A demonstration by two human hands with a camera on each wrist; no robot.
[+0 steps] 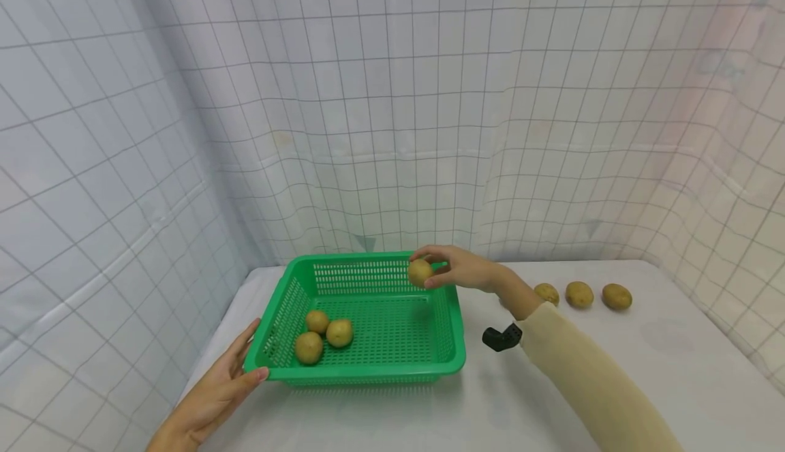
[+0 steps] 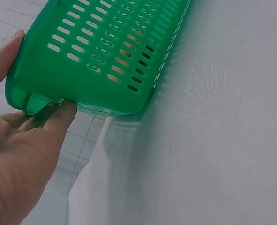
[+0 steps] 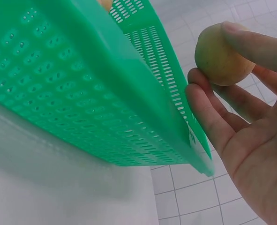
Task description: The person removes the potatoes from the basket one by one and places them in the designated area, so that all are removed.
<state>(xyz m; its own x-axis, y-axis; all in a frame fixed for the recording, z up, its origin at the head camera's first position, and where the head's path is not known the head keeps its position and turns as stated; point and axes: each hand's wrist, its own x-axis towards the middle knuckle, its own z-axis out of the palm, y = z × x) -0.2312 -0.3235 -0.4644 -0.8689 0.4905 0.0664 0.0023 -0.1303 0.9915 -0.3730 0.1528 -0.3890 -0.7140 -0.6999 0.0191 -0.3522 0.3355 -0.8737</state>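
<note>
A green plastic basket (image 1: 392, 373) with slotted walls stands on the white table. Three potatoes (image 1: 309, 348) lie together in its left part. My right hand (image 1: 463, 269) holds another potato (image 1: 420, 273) between thumb and fingers, above the basket's back right corner; the right wrist view shows this potato (image 3: 222, 55) in the fingers, apart from the rim. At the basket's front left corner, my left hand (image 1: 223, 380) grips the rim, thumb on the near side. In the left wrist view, the fingers of the left hand (image 2: 26, 154) reach under the rim's outer edge.
Right of the basket, several potatoes (image 1: 579, 294) lie in a row on the table (image 1: 662, 356), one partly hidden by the right forearm. A black device (image 1: 501, 337) sits at the right wrist. White grid-patterned curtains (image 1: 392, 111) surround the table at the back and sides.
</note>
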